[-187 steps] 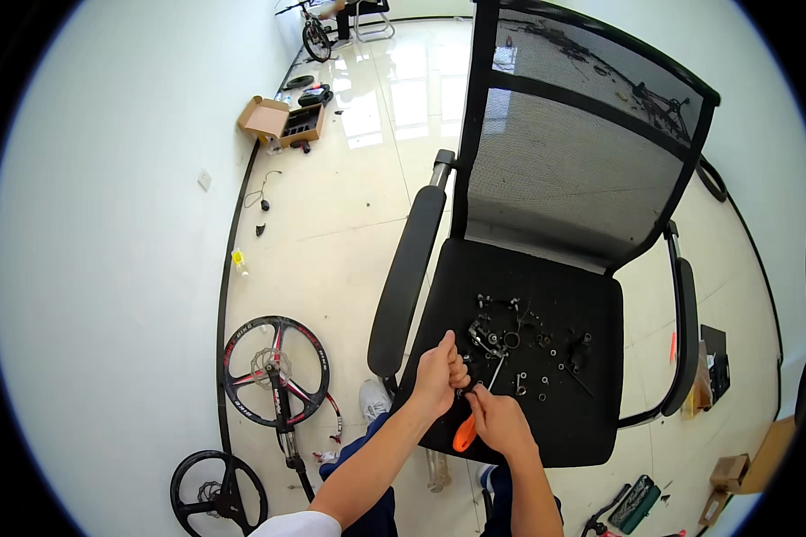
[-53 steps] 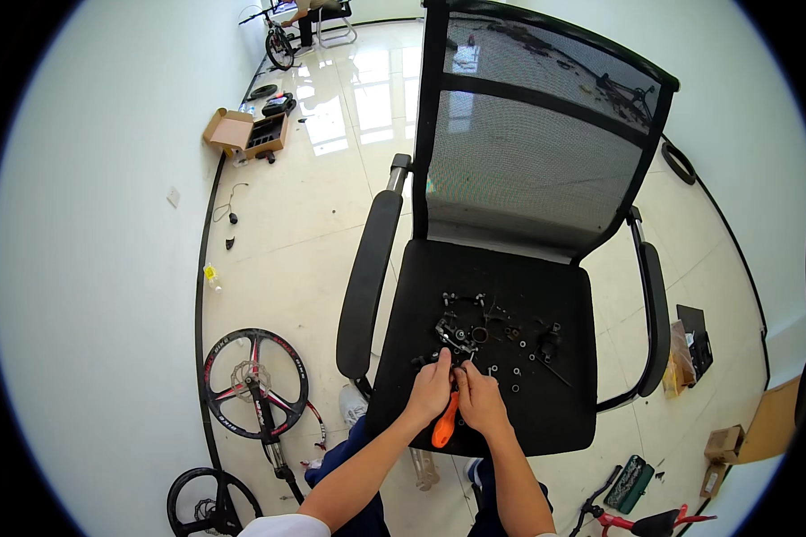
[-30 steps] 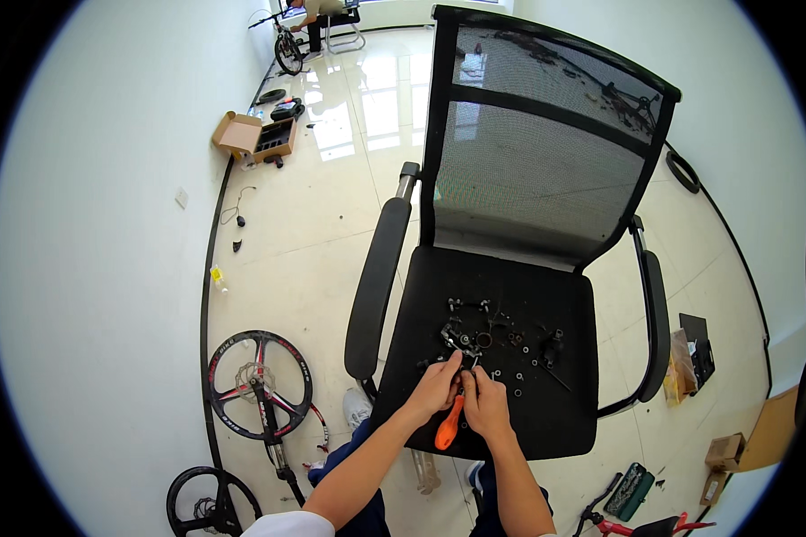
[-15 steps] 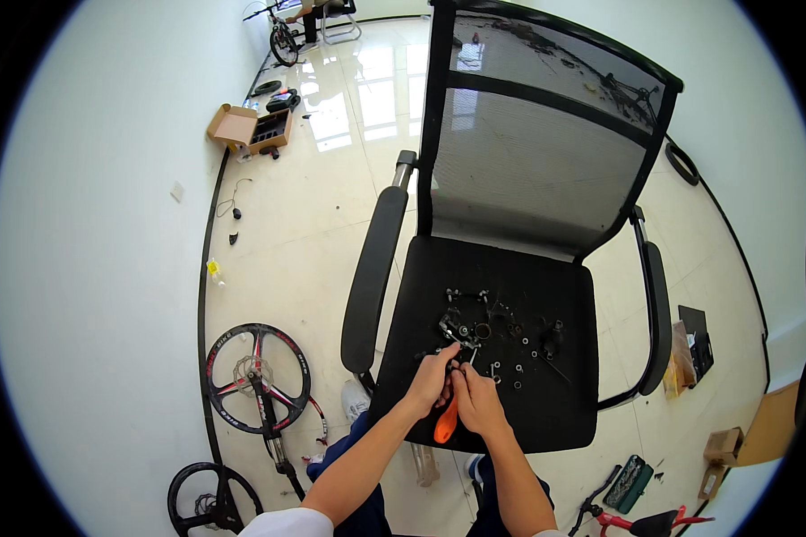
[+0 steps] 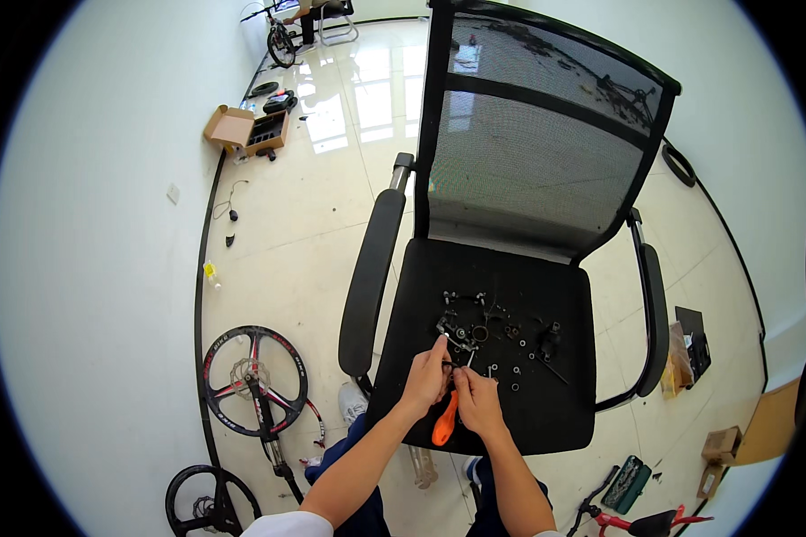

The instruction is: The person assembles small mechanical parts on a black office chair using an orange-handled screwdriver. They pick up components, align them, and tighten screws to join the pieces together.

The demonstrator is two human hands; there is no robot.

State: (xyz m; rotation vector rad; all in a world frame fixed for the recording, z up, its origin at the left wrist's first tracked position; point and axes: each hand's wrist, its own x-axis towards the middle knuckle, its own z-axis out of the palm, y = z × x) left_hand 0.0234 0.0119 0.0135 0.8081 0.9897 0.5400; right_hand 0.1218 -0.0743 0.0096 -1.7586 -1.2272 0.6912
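The office chair serves as support. Its seat has no visible raised rim; a knock to the frame could send loose pieces over the near edge.

The left hand and right hand are closed, fingertips together, on a small dark part above the near half of the seat, left of its middle. Much of this part is hidden by the fingers. An uneven pull could make it slip from the pinch and drop among similar pieces.

The orange-handled screwdriver lies below the hands, handle toward the near edge; whether the right hand touches it cannot be told. A wrist brushing the handle could roll it off or swing its shaft into the parts.

The metal assembly sits just beyond the left thumb; a forward slip could push it out of place.

The thin rod and the small rings, toward the right edge, are unconfined. A sweeping sleeve or forearm could scatter them; the rings are likely to roll.
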